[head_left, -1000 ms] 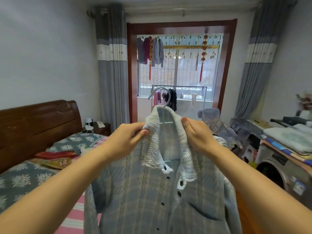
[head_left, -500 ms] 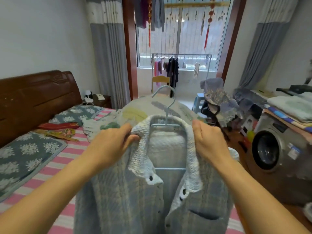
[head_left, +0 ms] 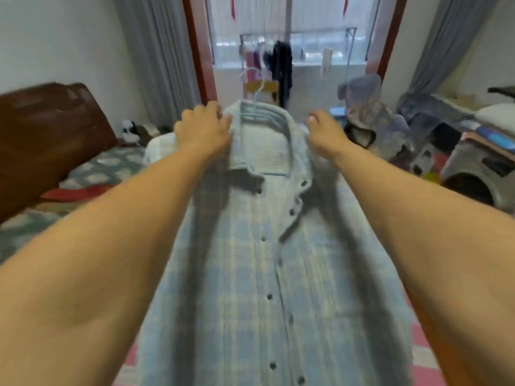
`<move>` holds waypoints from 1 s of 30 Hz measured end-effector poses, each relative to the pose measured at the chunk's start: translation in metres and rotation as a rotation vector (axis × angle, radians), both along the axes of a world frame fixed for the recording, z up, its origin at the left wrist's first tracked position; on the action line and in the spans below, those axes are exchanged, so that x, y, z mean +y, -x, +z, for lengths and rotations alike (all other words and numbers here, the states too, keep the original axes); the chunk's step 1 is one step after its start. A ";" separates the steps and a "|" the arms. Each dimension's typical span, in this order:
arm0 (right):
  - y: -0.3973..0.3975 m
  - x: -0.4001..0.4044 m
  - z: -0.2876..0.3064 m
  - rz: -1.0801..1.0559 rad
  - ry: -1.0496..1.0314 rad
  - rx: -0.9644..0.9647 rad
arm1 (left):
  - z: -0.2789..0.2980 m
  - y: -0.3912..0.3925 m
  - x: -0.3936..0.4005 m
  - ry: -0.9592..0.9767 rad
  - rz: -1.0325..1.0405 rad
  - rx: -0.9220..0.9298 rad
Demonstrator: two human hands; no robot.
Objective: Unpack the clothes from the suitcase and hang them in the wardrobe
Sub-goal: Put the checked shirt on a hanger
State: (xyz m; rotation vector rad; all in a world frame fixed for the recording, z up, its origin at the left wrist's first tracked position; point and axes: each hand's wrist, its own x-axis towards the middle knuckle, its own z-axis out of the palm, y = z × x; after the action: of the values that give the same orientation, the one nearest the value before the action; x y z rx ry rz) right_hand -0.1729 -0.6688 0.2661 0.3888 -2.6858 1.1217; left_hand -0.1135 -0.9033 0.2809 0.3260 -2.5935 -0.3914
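Shirt (head_left: 267, 274) of soft plaid flannel lying lengthwise, collar pointing away, on wire hanger (head_left: 257, 107), left hand (head_left: 203, 132) and right hand (head_left: 326, 133) pinching its collar.

Count, head view: hands 2, a left hand (head_left: 204, 129) and a right hand (head_left: 324, 132). Plaid shirt (head_left: 267, 274) 1, on hanger (head_left: 257, 107) 1. Dark buttons visible down the shirt front: 8 (blur; may be undercounted). Bed (head_left: 92, 174) 1, wooden headboard (head_left: 47, 129) 1. Washing machine (head_left: 473, 174) 1. Drying rack (head_left: 295, 51) 1.
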 end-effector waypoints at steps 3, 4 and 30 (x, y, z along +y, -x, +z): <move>-0.021 -0.001 -0.136 0.189 -0.092 -0.106 | -0.172 0.015 0.023 -0.083 -0.207 -0.218; -0.041 0.003 -0.200 0.229 -0.179 -0.221 | -0.248 -0.010 0.032 -0.067 -0.256 -0.372; -0.249 0.052 -0.635 -0.346 -0.434 -0.536 | -0.678 -0.213 0.084 -0.613 0.245 -0.724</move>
State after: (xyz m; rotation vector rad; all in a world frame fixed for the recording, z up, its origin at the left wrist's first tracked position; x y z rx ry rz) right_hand 0.0756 -0.6165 -0.3689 -0.3681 -3.2821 0.5955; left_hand 0.0991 -0.8195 -0.3968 1.1669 -2.9837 -1.1541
